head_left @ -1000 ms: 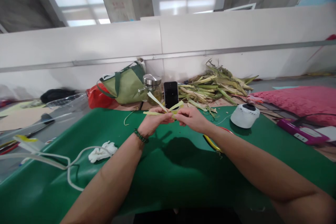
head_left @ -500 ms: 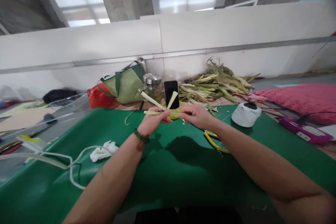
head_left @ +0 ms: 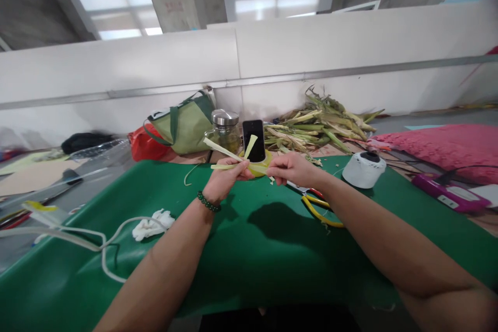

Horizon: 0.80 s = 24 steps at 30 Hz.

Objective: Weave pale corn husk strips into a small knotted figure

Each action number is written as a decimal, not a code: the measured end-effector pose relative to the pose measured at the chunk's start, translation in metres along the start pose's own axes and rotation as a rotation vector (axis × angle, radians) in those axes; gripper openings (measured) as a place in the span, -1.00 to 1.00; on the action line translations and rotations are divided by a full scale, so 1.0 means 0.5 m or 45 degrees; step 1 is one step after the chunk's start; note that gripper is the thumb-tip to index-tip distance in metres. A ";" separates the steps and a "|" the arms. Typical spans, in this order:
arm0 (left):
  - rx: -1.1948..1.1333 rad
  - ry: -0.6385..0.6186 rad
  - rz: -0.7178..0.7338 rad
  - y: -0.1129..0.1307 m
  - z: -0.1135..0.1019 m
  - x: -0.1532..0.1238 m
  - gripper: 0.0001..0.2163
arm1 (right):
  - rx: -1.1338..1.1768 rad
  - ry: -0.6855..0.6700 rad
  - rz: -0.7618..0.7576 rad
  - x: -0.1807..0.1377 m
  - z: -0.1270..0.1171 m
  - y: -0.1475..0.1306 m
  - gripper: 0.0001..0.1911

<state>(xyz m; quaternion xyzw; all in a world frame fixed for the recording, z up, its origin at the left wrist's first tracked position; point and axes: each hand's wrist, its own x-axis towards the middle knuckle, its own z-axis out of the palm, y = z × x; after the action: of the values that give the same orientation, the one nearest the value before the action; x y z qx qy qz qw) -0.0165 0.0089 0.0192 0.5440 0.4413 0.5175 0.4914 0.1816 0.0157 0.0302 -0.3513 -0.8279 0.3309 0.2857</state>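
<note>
Both of my hands meet above the green mat, pinching a small bundle of pale yellow-green leaf strips. My left hand, with a dark bead bracelet on the wrist, is closed on the strips' left part; several loose ends stick out up and to the left. My right hand is closed on the right part, where a strip bends into a loop. Yellow-handled pliers lie on the mat just under my right forearm.
A black phone stands behind my hands beside a glass jar and a green bag. A heap of corn husks lies at the back right, with a white round device, a pink cushion, and a white cord at left.
The upright strip end has swung from pointing right to standing nearly straight up, and a loop has formed between my hands. My right forearm shifted, uncovering more of the pliers.
</note>
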 end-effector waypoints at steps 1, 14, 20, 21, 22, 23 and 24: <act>0.005 0.020 0.022 0.000 0.001 0.000 -0.75 | 0.009 -0.008 0.000 0.000 -0.002 0.001 -0.67; 0.143 -0.259 0.164 -0.019 0.037 -0.015 -0.83 | -0.075 0.448 -0.044 0.012 0.044 0.001 -0.66; -0.181 -0.636 0.167 -0.024 0.004 -0.014 -0.67 | -0.128 0.504 -0.181 0.016 0.040 0.010 -0.64; -0.230 -0.701 0.155 -0.025 -0.002 -0.014 -0.67 | -0.074 0.486 -0.197 0.017 0.034 0.013 -0.66; -0.283 -0.756 0.140 -0.026 -0.007 -0.014 -0.70 | -0.015 0.464 -0.213 0.017 0.029 0.015 -0.66; -0.347 -0.798 0.117 -0.028 -0.011 -0.013 -0.72 | 0.041 0.439 -0.227 0.018 0.025 0.017 -0.67; -0.399 -0.834 0.092 -0.029 -0.014 -0.012 -0.74 | 0.088 0.408 -0.240 0.017 0.021 0.017 -0.67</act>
<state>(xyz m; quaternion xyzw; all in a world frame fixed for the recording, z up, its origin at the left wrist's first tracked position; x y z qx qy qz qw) -0.0234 0.0052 0.0041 0.6142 0.1563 0.3942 0.6655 0.1726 0.0233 0.0195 -0.3104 -0.7892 0.2706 0.4555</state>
